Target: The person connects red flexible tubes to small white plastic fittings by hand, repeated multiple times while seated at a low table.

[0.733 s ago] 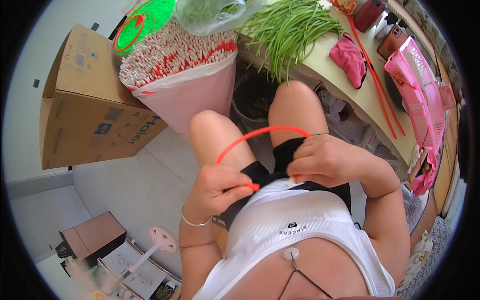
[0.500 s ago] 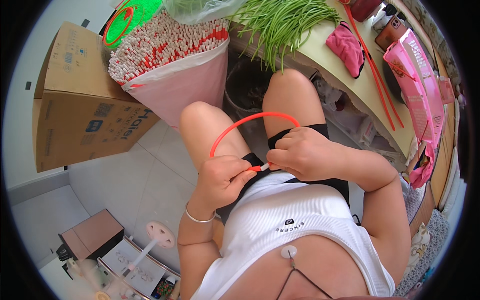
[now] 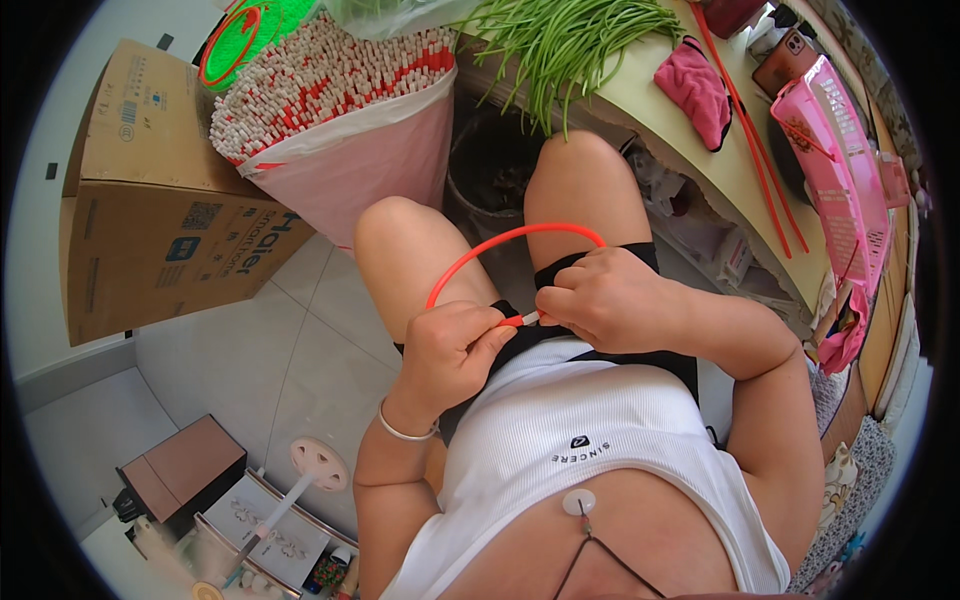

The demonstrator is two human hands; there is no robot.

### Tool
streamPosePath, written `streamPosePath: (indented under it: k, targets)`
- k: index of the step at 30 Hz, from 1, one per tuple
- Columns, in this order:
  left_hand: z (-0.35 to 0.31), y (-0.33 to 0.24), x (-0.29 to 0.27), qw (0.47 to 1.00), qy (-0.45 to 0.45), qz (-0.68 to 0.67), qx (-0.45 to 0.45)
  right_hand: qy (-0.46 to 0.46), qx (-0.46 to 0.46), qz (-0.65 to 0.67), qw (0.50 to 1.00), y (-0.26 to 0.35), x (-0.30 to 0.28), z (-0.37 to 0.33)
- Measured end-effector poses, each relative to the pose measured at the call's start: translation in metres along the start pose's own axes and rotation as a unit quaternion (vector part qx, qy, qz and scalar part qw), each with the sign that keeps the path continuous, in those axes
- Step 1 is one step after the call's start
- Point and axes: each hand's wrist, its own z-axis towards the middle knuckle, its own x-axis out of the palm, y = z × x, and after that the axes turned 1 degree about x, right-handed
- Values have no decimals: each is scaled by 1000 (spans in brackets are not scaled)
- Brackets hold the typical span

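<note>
A flexible red tube [image 3: 516, 231] arches up over my thighs, bent into a loop. My left hand [image 3: 452, 350] is closed round one end, and my right hand [image 3: 608, 300] grips the other. Between my fingertips the two ends meet at a small white connector [image 3: 531, 318]. One red end shows at my left thumb; the other is mostly covered by my right fingers. How far the connector sits inside each end I cannot tell.
A pink-and-white sack [image 3: 350, 165] packed with white-tipped red tubes stands ahead left, beside a cardboard box [image 3: 150, 255]. On the table to the right lie green stems [image 3: 560, 50], a pink cloth [image 3: 695, 92], two red tubes [image 3: 765, 165] and a pink basket [image 3: 835, 170].
Both hands keep their hold on the red loop. The left hand has shifted slightly up and right, and the white piece between the ends shows a little less.
</note>
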Motion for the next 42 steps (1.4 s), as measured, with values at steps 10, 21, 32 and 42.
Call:
streamPosePath:
  k: [10, 21, 32, 42]
  targets:
    - [-1, 2, 2, 999, 16, -38, -17, 8, -8, -4, 1000, -3, 4, 0]
    - [-1, 7, 14, 999, 37, 21, 1, 51, -17, -7, 999, -8, 11, 4]
    - [2, 14, 21, 994, 19, 82, 68, 67, -37, -3, 997, -21, 25, 9]
    - [8, -1, -107, 857, -151, 459, 179, -301, -47, 159, 939, -43, -16, 96]
